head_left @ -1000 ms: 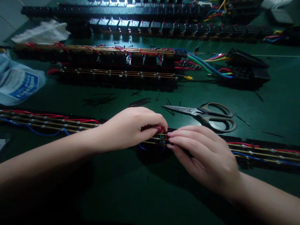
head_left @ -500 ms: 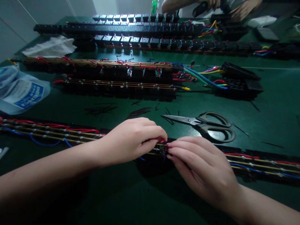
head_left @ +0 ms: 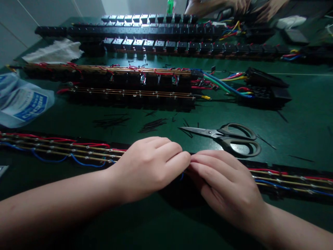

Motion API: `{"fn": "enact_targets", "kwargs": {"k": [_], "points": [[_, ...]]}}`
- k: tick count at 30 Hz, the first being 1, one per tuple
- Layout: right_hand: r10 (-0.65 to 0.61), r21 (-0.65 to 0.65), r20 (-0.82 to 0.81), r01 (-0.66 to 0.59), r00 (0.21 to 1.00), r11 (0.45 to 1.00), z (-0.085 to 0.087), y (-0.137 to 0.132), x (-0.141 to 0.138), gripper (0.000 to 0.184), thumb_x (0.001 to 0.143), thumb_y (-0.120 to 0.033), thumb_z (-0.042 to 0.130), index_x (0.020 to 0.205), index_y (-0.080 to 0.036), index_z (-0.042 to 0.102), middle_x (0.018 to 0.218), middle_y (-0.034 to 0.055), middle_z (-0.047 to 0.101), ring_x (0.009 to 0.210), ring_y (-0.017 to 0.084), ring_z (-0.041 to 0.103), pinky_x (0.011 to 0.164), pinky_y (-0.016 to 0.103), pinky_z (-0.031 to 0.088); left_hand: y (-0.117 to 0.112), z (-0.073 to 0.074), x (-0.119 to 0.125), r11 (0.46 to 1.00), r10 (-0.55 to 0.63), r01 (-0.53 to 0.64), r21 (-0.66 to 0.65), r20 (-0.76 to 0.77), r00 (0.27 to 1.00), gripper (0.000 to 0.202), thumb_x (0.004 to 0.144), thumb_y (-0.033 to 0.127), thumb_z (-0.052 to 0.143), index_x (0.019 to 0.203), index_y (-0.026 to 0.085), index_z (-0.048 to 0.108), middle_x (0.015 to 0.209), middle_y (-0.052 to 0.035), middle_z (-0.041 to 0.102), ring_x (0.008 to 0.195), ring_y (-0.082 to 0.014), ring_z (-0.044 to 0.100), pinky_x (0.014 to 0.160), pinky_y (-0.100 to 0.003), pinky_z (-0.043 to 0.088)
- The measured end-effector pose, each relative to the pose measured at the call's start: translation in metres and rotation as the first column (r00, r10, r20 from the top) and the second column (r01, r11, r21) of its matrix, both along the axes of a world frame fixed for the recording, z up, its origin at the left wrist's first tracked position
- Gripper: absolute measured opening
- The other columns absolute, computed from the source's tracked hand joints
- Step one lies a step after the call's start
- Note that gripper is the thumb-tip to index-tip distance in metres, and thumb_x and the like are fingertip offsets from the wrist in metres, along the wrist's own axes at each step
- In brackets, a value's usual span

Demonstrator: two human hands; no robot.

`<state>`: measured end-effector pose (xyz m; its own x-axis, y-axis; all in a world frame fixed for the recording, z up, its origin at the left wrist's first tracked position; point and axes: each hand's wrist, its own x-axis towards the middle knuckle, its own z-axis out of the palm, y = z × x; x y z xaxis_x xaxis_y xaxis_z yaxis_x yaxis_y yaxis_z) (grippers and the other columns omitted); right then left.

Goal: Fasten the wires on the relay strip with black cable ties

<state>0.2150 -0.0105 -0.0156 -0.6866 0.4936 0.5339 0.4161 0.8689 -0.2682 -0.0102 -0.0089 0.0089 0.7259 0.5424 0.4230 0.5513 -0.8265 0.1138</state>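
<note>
A long black strip [head_left: 90,152] with brass rails and red and blue wires runs across the table in front of me. Over its middle, my left hand [head_left: 156,163] is closed, its thumb and fingertips turned down and out of sight. My right hand [head_left: 226,184] is closed too, fingers bunched, their tips meeting the left hand's fingers. Whatever lies between the fingertips is covered by the hands. A bit of blue wire [head_left: 181,176] shows just beneath them. Scissors [head_left: 221,136] with dark handles lie spread behind my right hand.
More strips with brass rails [head_left: 130,93] lie farther back, beside a black box [head_left: 267,93] with coloured wires. Rows of black socket units [head_left: 166,47] stand behind. Thin black offcuts [head_left: 152,125], a plastic bag [head_left: 26,100] and a white cloth [head_left: 53,51] lie around. Another person's hands [head_left: 241,6] work at the far side.
My left hand has shifted slightly right and down, against the right fingertips, and now covers the small green part that showed between the hands. My right hand has barely moved.
</note>
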Motion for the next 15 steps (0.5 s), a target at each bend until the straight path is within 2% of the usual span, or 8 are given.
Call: {"fn": "enact_targets", "kwargs": {"k": [5,10,15], "points": [[-0.006,0.001,-0.006,0.006,1.000,1.000,-0.001,0.001,-0.002,0.022,0.085,-0.003,0.059,0.106,-0.010,0.061,0.100,0.0103,0.071,0.096,0.021,0.062,0.082,0.036,0.055,-0.001,-0.007,0.000,0.991,0.033,-0.020,-0.135,0.089,0.996,0.020,0.099,0.017,0.046,0.104,0.014,0.065,0.097,-0.0047,0.069,0.087,-0.0178,0.065,0.076,-0.029,0.052],[-0.037,-0.021,-0.038,0.036,0.999,0.999,0.001,0.001,-0.004,0.021,0.084,-0.004,0.063,0.103,-0.011,0.062,0.097,0.0100,0.072,0.092,0.020,0.064,0.082,0.036,0.056,0.004,-0.013,-0.004,0.954,0.049,-0.009,-0.301,0.124,0.991,0.018,0.099,0.017,0.048,0.107,0.017,0.063,0.098,-0.0016,0.068,0.090,-0.0134,0.064,0.080,-0.024,0.049],[-0.057,-0.056,-0.047,0.054,0.997,0.997,0.003,0.000,-0.004,0.021,0.085,-0.004,0.061,0.104,-0.014,0.063,0.096,0.0092,0.073,0.090,0.019,0.066,0.080,0.036,0.058,0.004,-0.012,-0.004,0.957,0.053,-0.013,-0.291,0.131,0.990,0.014,0.098,0.017,0.049,0.106,0.018,0.061,0.097,-0.0009,0.067,0.089,-0.0126,0.063,0.080,-0.023,0.047]]}}
